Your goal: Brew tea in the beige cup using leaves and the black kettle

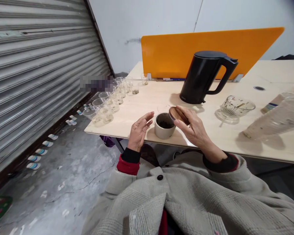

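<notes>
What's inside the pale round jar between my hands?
Dark bits show inside the pale round jar; it's too dim to say what they are. The brown lid, tilted in the right hand, covers the far-right rim, and the near wall hides its own inner face.

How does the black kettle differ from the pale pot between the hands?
The black kettle is clearly taller than the squat pale pot.
The kettle's top is covered; the pot's is open, with a wooden lid held beside it in the right hand.
The kettle has a side handle; the pot shows none.
Both stand upright on the table.
</notes>
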A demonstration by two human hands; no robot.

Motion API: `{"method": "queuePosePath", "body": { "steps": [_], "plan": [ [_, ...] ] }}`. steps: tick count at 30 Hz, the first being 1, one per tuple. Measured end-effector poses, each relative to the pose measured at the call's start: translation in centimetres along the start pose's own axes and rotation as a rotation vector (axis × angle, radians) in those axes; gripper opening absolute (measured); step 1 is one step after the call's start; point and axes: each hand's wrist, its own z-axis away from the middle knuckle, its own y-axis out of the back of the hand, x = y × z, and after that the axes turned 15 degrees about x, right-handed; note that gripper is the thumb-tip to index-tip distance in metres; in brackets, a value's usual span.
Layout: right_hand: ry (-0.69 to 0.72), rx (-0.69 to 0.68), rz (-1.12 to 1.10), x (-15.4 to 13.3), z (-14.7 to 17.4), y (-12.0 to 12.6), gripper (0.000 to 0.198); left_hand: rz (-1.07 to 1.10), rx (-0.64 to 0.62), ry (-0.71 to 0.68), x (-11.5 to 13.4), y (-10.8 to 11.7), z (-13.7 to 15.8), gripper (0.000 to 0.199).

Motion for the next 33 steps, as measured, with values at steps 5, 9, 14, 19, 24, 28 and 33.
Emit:
{"method": "queuePosePath", "body": {
  "steps": [5,9,14,19,24,28,33],
  "plan": [
    [-0.027,0.055,-0.019,0.2,0.1,0.2,0.062,-0.048,0.07,-0.119,1.2,-1.5,-0.2,0.041],
    [-0.028,0.081,-0.042,0.1,0.2,0.4,0.061,-0.242,0.022,-0.335,2.2,-3.5,-0.4,0.022],
    [-0.056,0.088,-0.04,-0.1,0.2,0.9,0.062,-0.459,-0.055,-0.416,2.6,-4.7,-0.7,0.004],
    [-0.058,0.084,-0.041,-0.2,0.2,1.0,0.062,-0.424,-0.151,-0.316,2.5,-4.4,-1.2,0.009],
    [-0.044,0.081,-0.04,-0.1,0.0,0.7,0.063,-0.364,-0.115,-0.244,2.8,-3.0,-1.0,0.029],
    [0.022,0.019,0.008,-0.2,-0.3,0.0,0.067,-0.258,-0.177,-0.118,2.5,-1.0,0.1,0.084],
    [0.153,-0.124,0.136,-1.0,-0.7,-1.4,0.07,-0.325,-0.278,-0.026,0.9,-0.3,1.1,0.132]
  ]
}}
